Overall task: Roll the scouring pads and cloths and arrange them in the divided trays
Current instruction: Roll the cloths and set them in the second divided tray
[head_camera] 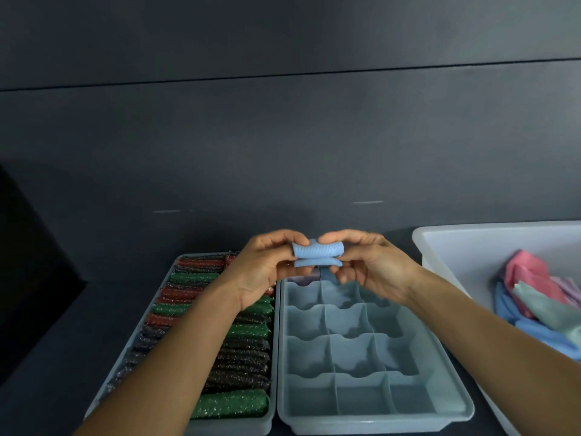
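Hands met above the far end of the divided tray: left hand and right hand each pinched an end of the rolled blue cloth with curled fingers. Rolled scouring pads filled the left tray; loose cloths lay in a white bin.

plain workspace: dark counter, grey panelled wall.
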The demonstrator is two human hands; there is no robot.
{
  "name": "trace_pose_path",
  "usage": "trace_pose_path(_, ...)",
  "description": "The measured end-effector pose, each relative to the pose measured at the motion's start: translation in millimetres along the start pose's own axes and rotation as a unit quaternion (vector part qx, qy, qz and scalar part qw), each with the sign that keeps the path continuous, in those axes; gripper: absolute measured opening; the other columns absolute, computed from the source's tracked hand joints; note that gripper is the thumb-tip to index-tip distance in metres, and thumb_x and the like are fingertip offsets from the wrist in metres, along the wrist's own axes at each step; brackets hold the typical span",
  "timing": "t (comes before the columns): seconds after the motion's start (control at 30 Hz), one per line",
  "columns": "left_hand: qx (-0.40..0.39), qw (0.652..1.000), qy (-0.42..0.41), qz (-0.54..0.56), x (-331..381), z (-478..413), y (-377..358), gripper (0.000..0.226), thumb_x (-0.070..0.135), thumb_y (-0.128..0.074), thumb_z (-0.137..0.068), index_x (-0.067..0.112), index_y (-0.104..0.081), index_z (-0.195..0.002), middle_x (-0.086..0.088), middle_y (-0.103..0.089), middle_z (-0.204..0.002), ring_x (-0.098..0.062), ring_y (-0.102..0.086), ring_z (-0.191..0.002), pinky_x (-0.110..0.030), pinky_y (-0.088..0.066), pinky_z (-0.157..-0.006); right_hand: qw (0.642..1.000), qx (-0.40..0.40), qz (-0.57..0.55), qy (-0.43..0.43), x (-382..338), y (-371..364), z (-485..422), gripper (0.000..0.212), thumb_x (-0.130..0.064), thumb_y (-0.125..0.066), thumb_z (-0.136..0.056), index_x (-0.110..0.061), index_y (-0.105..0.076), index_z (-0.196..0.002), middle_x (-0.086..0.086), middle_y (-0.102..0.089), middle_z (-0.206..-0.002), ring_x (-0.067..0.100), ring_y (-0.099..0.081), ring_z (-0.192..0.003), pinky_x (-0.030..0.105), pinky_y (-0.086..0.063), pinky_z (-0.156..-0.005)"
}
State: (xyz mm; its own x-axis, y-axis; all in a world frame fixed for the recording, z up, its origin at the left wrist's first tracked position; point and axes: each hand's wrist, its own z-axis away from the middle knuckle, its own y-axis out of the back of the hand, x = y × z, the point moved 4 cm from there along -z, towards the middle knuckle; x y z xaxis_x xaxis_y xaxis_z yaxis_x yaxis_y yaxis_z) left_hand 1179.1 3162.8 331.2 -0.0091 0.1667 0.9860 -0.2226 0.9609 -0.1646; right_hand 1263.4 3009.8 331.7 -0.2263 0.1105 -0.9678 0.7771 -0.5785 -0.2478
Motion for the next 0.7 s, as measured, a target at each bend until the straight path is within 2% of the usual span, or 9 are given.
trace_pose_path(0.1,-0.028,0.999,0.023,-0.019,-5.7,-7.0,8.7,0.025,-0.002,-0.051,-0.093,0.007,-0.070,-0.079,-0.010,-0.066,-0.095,-0.021,-0.069,-0.089,-0.031,-0.059,-0.073,0.999,0.011,0.006,-0.033,4.7,-1.0,-5.6,0.029,0.003,-0.041,-0.091,0.002,-0.068,-0.099,0.014,-0.071,-0.088,0.021,-0.067,-0.067,0.027,-0.051,-0.059)
trace_pose_path(0.2,-0.043,0.987,-0.018,-0.157,-13.0,-11.8,17.9,0.018,-0.004,-0.067,-0.084,0.014,-0.066,-0.084,0.000,-0.066,-0.087,-0.019,-0.065,-0.084,-0.028,-0.054,-0.071,0.991,0.027,0.126,-0.021,12.8,-1.6,-10.3,0.015,-0.003,-0.059,-0.089,-0.008,-0.072,-0.091,0.012,-0.071,-0.084,0.017,-0.066,-0.066,0.028,-0.049,-0.066)
trace_pose_path(0.27,-0.031,0.966,-0.040,-0.254,-17.5,-15.3,22.8,0.028,-0.001,-0.074,-0.077,0.021,-0.063,-0.091,0.001,-0.066,-0.092,-0.018,-0.063,-0.083,-0.030,-0.051,-0.068,0.971,0.063,0.230,-0.008,21.0,2.6,-15.9,0.020,0.001,-0.067,-0.081,-0.017,-0.071,-0.089,0.007,-0.068,-0.079,0.016,-0.061,-0.067,0.029,-0.050,-0.070)
trace_pose_path(0.37,-0.019,0.934,-0.052,-0.353,-23.3,-17.5,23.3,0.040,-0.002,-0.074,-0.077,0.027,-0.056,-0.097,0.000,-0.065,-0.100,-0.013,-0.065,-0.085,-0.022,-0.052,-0.064,0.944,0.091,0.316,-0.002,34.6,5.2,-25.5,0.031,-0.001,-0.075,-0.075,-0.021,-0.062,-0.094,0.006,-0.063,-0.081,0.015,-0.057,-0.070,0.027,-0.048,-0.069)
trace_pose_path(0.47,0.001,0.881,-0.088,-0.466,-28.3,-17.1,22.1,0.041,0.002,-0.073,-0.078,0.030,-0.055,-0.100,0.010,-0.063,-0.100,-0.010,-0.063,-0.094,-0.030,-0.054,-0.082,0.920,0.098,0.378,0.022,48.6,4.9,-34.8,0.029,-0.001,-0.075,-0.074,-0.023,-0.062,-0.086,0.004,-0.065,-0.082,0.012,-0.057,-0.070,0.028,-0.049,-0.064)
trace_pose_path(0.5,0.004,0.865,-0.096,-0.492,-29.4,-15.7,21.2,0.040,0.003,-0.073,-0.078,0.029,-0.056,-0.102,0.012,-0.063,-0.101,-0.008,-0.062,-0.094,-0.030,-0.054,-0.083,0.915,0.097,0.392,0.030,52.9,3.8,-36.7,0.028,-0.001,-0.074,-0.074,-0.025,-0.062,-0.083,0.000,-0.065,-0.079,0.010,-0.056,-0.067,0.029,-0.048,-0.062)
trace_pose_path(0.6,0.001,0.841,-0.102,-0.530,-33.3,-13.8,20.0,0.038,0.007,-0.073,-0.081,0.026,-0.058,-0.110,0.012,-0.062,-0.108,-0.008,-0.059,-0.095,-0.028,-0.053,-0.082,0.904,0.088,0.417,0.042,63.7,4.7,-40.7,0.031,0.000,-0.072,-0.074,-0.029,-0.063,-0.080,-0.011,-0.064,-0.072,-0.003,-0.054,-0.058,0.016,-0.043,-0.056)
trace_pose_path(0.63,-0.004,0.835,-0.100,-0.541,-34.4,-13.4,19.3,0.039,0.008,-0.072,-0.081,0.026,-0.057,-0.112,0.012,-0.061,-0.109,-0.009,-0.059,-0.097,-0.029,-0.053,-0.083,0.897,0.087,0.432,0.041,66.7,6.2,-41.7,0.029,-0.003,-0.073,-0.073,-0.030,-0.064,-0.079,-0.012,-0.066,-0.074,-0.003,-0.057,-0.060,0.017,-0.045,-0.057)
trace_pose_path(0.7,-0.022,0.820,-0.100,-0.563,-36.9,-14.0,17.1,0.039,0.010,-0.072,-0.082,0.025,-0.056,-0.114,0.010,-0.062,-0.109,-0.012,-0.060,-0.098,-0.032,-0.052,-0.086,0.873,0.094,0.477,0.031,72.3,10.1,-44.1,0.021,-0.016,-0.072,-0.070,-0.032,-0.065,-0.083,-0.011,-0.069,-0.080,0.004,-0.064,-0.073,0.030,-0.053,-0.064)
